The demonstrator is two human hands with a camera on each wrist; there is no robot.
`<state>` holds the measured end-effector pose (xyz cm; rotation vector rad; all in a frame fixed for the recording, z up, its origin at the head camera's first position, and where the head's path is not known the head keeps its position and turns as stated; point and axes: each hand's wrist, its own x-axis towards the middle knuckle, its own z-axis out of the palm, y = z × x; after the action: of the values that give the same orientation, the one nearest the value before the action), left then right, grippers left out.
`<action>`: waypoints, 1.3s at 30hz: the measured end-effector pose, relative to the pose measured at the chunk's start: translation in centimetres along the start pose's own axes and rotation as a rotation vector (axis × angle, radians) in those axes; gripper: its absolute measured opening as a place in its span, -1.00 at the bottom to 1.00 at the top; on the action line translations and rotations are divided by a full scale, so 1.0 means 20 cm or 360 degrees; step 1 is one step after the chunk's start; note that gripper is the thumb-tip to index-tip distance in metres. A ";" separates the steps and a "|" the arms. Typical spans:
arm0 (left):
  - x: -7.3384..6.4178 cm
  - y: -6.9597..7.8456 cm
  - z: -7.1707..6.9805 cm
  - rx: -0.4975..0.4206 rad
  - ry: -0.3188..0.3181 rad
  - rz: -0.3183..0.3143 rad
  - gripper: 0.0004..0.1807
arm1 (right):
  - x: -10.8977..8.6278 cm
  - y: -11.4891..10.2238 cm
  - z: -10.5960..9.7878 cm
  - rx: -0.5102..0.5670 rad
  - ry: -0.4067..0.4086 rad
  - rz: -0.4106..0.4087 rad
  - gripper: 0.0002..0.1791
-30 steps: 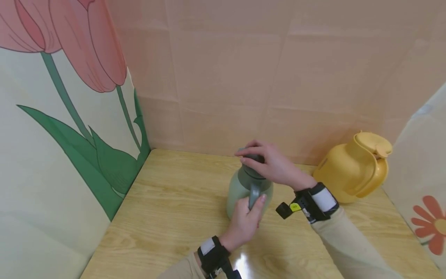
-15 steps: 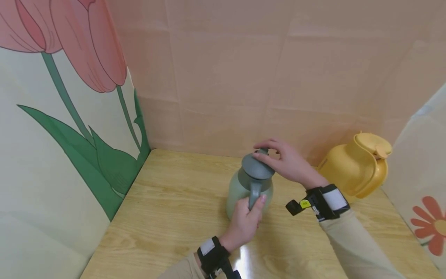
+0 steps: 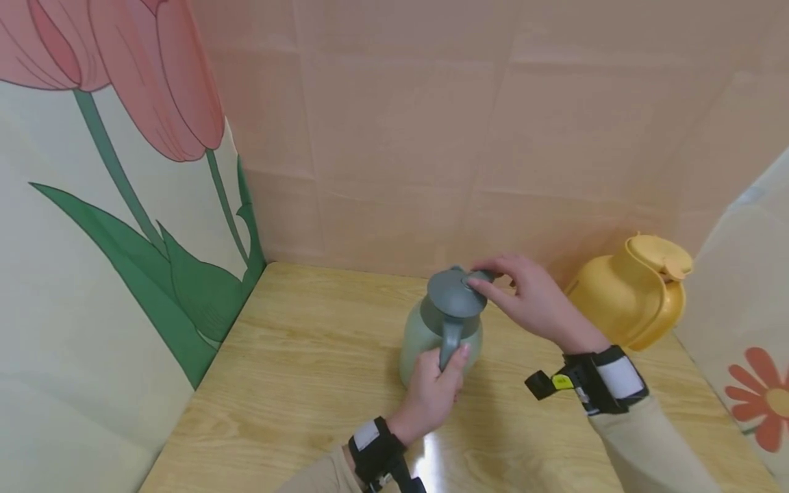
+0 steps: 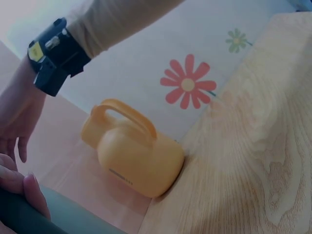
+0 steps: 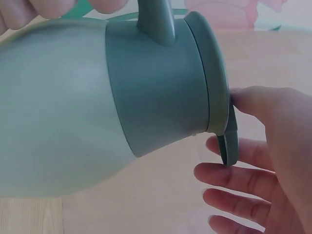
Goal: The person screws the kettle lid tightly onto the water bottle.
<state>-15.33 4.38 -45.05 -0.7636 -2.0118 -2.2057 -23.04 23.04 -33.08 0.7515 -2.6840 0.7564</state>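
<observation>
A pale green thermos jug (image 3: 416,342) with a grey-green collar stands upright on the wooden table. My left hand (image 3: 429,390) wraps round its handle (image 3: 451,335), on the side nearest me. At the top, my right hand (image 3: 533,301) pinches the tab (image 5: 230,148) that juts from the rim of the round lid (image 3: 451,291). In the right wrist view its thumb presses where the tab meets the lid, with the index finger behind the tab; the other fingers spread free below. The lid sits on the collar.
To the right, against the back wall, stands a yellow jug (image 3: 607,301) with its own lid and handle. The wooden table (image 3: 296,383) meets a pink back sheet (image 3: 382,137) and flowered sheets on both sides.
My right hand has shifted rightward from over the lid, and the lid's tab has swung from the back left round to the right. The left hand keeps its grip on the handle.
</observation>
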 end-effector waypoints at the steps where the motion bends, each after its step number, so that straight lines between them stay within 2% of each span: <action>1: 0.00 0.00 0.00 0.0000 -0.0004 0.0005 -0.44 | 0.00 0.00 0.00 -0.0015 0.0006 0.0001 -0.66; 4: 0.00 -0.01 0.00 -0.0007 -0.0005 0.0050 -0.46 | -0.02 -0.01 0.00 -0.0045 0.0015 0.0003 -0.61; 8: 0.00 -0.02 0.01 -0.0029 -0.0003 0.0095 -0.48 | -0.05 0.00 0.00 -0.0015 -0.0032 0.0030 -0.35; 10: 0.00 -0.02 0.01 -0.0033 -0.0002 0.0077 -0.47 | -0.06 0.00 0.00 0.0015 -0.0066 0.0028 -0.20; 13: 0.00 -0.01 0.00 -0.0035 0.0000 0.0057 -0.46 | -0.06 -0.01 -0.01 0.0040 -0.0091 -0.0015 -0.11; 18: 0.00 -0.01 0.00 -0.0021 0.0003 0.0037 -0.46 | -0.04 -0.03 -0.01 0.0031 -0.0074 -0.0078 -0.15; 26: 0.00 -0.01 0.01 -0.0008 -0.0003 0.0047 -0.45 | -0.05 -0.03 0.00 0.0021 -0.0019 -0.0089 -0.20; 32: 0.01 -0.02 0.01 -0.0009 0.0005 0.0106 -0.48 | -0.05 -0.03 0.01 -0.0060 0.0076 -0.0093 -0.20; 39: 0.01 -0.03 0.01 -0.0033 0.0005 0.0090 -0.47 | -0.05 -0.02 0.05 -0.0214 0.0201 -0.0177 -0.17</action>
<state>-15.72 4.72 -45.57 -0.8085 -1.9437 -2.1989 -21.98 22.66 -34.05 0.7848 -2.5274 0.5704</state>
